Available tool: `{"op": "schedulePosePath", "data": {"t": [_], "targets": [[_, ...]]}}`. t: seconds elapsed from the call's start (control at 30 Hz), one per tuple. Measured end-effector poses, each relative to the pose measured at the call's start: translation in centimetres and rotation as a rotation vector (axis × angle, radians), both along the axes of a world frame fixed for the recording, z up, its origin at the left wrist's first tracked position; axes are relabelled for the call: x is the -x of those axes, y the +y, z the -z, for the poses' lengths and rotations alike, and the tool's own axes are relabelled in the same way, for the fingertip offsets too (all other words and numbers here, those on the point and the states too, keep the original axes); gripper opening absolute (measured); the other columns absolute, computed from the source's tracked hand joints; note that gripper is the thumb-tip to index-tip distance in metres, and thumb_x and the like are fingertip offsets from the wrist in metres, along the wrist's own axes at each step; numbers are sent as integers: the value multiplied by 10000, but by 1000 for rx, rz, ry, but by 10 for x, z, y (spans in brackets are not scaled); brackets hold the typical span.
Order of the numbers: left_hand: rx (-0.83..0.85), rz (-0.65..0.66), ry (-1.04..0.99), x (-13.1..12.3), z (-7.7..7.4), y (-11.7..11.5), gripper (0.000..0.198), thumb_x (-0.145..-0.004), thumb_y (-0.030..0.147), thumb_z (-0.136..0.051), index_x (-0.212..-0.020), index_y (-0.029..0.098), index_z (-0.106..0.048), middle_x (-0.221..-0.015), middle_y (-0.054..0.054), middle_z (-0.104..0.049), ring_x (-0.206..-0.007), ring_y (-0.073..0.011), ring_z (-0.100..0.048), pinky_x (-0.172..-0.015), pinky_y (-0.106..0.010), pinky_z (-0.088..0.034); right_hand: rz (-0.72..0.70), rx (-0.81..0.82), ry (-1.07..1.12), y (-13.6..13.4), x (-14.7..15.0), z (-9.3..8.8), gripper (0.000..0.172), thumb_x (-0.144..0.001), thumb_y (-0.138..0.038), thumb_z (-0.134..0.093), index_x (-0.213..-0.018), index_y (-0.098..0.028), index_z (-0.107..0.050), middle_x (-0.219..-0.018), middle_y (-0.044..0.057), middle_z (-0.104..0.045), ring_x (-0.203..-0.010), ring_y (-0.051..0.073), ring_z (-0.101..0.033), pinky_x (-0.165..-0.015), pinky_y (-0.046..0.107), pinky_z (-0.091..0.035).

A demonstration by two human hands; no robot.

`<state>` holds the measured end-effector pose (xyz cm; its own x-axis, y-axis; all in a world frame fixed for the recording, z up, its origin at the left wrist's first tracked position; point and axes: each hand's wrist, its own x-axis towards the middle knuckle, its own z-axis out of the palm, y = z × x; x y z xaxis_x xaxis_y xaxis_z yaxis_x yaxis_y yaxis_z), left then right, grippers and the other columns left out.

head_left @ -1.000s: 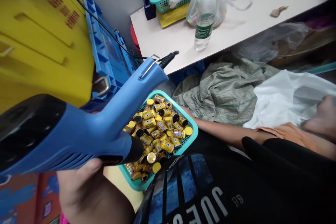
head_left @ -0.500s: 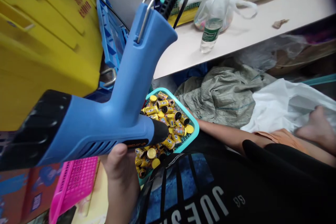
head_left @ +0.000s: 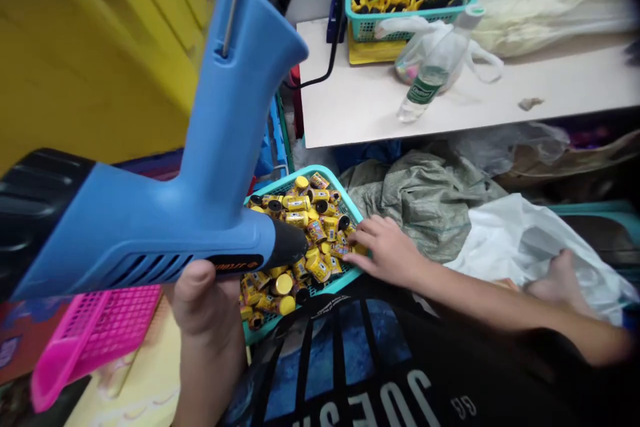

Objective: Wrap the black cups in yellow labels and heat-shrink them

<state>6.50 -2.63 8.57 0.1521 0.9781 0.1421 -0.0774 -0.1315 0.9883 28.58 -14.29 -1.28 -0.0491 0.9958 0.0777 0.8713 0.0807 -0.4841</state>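
Left hand [head_left: 200, 303] grasps a blue heat gun [head_left: 150, 227] from beneath; only the thumb shows, the fingers being hidden behind the gun's body. The gun fills the left of the view, its rear end cut off by the frame, its black nozzle over a teal basket [head_left: 263, 332] on the person's lap. Right hand [head_left: 387, 250] lies unclenched, fingers spread on the basket's far rim, touching the small yellow-labelled bottles [head_left: 300, 213] heaped inside it. What the pink basket [head_left: 95, 333] at lower left holds cannot be seen. On the table [head_left: 360, 107] a second teal basket [head_left: 400, 25] holds black and yellow pieces, blurred; just beside it sit a knotted clear bag [head_left: 440, 47] and a tilted water bottle [head_left: 425, 90].
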Motion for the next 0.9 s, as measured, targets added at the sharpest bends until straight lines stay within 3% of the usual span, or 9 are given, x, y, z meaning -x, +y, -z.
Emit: {"op": "schedulePosePath", "data": {"t": [0.13,0.3,0.4,0.53,0.63,0.9], "targets": [[-30,-76,-277,-3,-6,5,764,-548,393,-768,-1275,307,-548,-1302,-24,-620,-1249,-353,-537,-1038,-527,-474,-9,113,-103,-6,20,6,298,-850,-392,-683,-1058,-178,-676,-969,100,-631,-925,267,-512,-731,381,-324],[-37,-57,-341,5,-5,8,780,-547,368,-790,-1284,338,-536,-1353,-17,-583,-1288,-354,-504,-1059,-526,-457,-85,97,89,-14,19,16,231,-939,-331,-565,-1133,-214,-613,-1066,73,-656,-955,233,-525,-779,396,-320],[-31,-99,-364,10,3,5,755,-561,381,-787,-1273,336,-542,-1352,-11,-584,-1319,-345,-476,-1099,-510,-422,-74,61,32,-25,17,19,281,-950,-313,-540,-1219,-250,-591,-1138,80,-632,-964,248,-507,-767,402,-319],[36,-61,-408,6,11,-3,704,-613,407,-782,-1269,310,-547,-1317,-23,-609,-1314,-328,-486,-1109,-493,-415,21,-1,-3,-38,11,26,381,-920,-235,-515,-1300,-236,-543,-1134,113,-569,-982,264,-478,-781,411,-346],[100,10,-410,-1,11,-11,736,-583,400,-837,-1259,320,-558,-1293,-15,-627,-1293,-319,-511,-1098,-480,-437,147,-96,6,-43,2,30,353,-921,-201,-471,-1263,-224,-554,-1097,110,-556,-988,258,-474,-812,419,-364],[258,92,-334,0,14,-36,711,-534,421,-882,-1190,356,-615,-1209,14,-682,-1241,-313,-567,-1027,-449,-523,370,-214,90,-32,-21,35,293,-937,-307,-496,-1206,-210,-558,-1100,96,-600,-1057,266,-516,-897,441,-369]]}}
